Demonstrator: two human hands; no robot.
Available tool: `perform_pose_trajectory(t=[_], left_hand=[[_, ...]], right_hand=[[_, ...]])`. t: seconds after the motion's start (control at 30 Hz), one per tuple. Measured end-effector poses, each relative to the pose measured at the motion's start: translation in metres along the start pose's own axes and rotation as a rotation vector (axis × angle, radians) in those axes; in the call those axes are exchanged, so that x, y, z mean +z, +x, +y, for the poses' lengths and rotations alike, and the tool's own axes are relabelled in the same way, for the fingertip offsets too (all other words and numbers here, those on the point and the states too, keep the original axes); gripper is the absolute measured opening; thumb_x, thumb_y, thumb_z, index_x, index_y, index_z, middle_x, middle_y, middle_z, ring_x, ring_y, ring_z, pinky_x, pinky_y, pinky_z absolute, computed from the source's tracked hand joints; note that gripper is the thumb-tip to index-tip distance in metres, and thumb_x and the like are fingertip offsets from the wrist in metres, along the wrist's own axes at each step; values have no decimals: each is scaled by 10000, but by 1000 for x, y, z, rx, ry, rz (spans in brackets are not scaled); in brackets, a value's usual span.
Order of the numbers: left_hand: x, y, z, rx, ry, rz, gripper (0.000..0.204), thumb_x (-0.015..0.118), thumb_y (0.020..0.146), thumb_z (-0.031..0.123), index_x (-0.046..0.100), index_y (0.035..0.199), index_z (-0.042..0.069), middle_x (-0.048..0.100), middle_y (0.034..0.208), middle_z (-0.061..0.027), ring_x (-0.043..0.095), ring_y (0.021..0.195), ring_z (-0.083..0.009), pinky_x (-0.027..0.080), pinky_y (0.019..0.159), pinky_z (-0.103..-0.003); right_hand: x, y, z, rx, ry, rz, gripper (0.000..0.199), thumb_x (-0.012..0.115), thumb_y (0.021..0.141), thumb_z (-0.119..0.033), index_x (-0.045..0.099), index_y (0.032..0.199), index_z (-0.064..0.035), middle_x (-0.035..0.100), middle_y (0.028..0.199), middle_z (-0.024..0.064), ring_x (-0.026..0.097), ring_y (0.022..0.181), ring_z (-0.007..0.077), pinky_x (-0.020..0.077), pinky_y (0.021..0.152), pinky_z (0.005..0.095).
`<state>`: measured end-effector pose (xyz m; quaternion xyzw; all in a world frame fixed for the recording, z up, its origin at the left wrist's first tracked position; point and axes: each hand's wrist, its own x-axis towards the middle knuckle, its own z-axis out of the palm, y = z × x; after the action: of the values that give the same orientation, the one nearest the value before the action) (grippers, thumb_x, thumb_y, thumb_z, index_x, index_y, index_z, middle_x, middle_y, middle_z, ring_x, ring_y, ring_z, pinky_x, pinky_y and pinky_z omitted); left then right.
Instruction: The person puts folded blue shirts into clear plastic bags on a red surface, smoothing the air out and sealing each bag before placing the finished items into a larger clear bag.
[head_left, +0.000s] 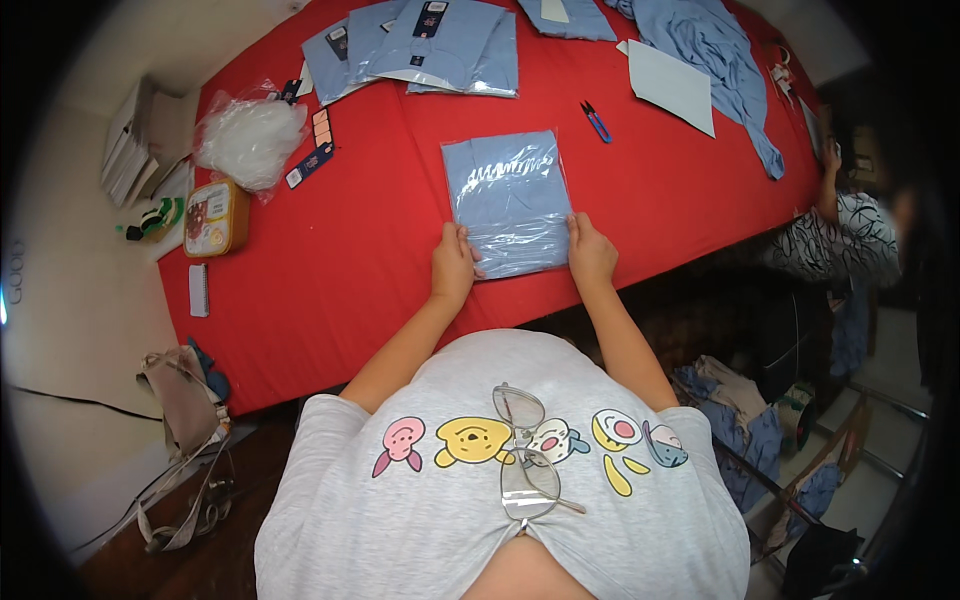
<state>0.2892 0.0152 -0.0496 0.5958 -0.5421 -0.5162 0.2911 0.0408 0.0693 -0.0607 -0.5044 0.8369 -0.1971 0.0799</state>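
Note:
A folded blue garment in a clear plastic bag (510, 200) lies before me on the red-covered table (350, 260). My left hand (454, 264) is closed on its lower left edge, and my right hand (592, 250) grips the lower right edge. Light glints off the wrinkled plastic. Beyond it, a small pair of blue-handled thread snips (597, 122) rests to the right. Several more bagged blue garments (430, 50) with dark tags overlap at the far side of the table.
On the left are a heap of clear plastic bags (250, 140), dark tags (309, 165), a yellow box (216, 220) and a small notepad (199, 290). White card sheets (672, 88) and a loose blue garment (715, 50) lie far right. Another person (845, 235) is at the right edge.

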Motion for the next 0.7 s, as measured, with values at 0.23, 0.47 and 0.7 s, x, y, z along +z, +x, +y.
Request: perform_pose_trajectory(t=[0.23,0.47,0.7], left_hand=[[-1,9,5,52,174,29,234,487,1155,227,506,1100,0,635,753,-174,644,513,-311,572,498,-412],[-17,0,22,433,554,229,172,656,1032,137,595,1138,17,695,1102,-215,691,1019,-408,548,845,-515],[19,-33,4,1113,822,-381,533,659,1037,284,549,1506,56,466,1626,-199,409,1540,-375,322,1277,-544]], right_hand=[[9,3,-3,-58,-100,105,267,589,1078,-390,626,1012,-134,725,763,149,724,691,413,543,614,569],[-29,14,3,-225,31,266,245,785,897,-175,686,1108,-100,716,1067,87,668,1054,315,526,943,472],[-32,35,-39,-718,283,-135,321,788,851,-159,727,1159,-90,729,1105,87,653,1130,311,497,1013,445]])
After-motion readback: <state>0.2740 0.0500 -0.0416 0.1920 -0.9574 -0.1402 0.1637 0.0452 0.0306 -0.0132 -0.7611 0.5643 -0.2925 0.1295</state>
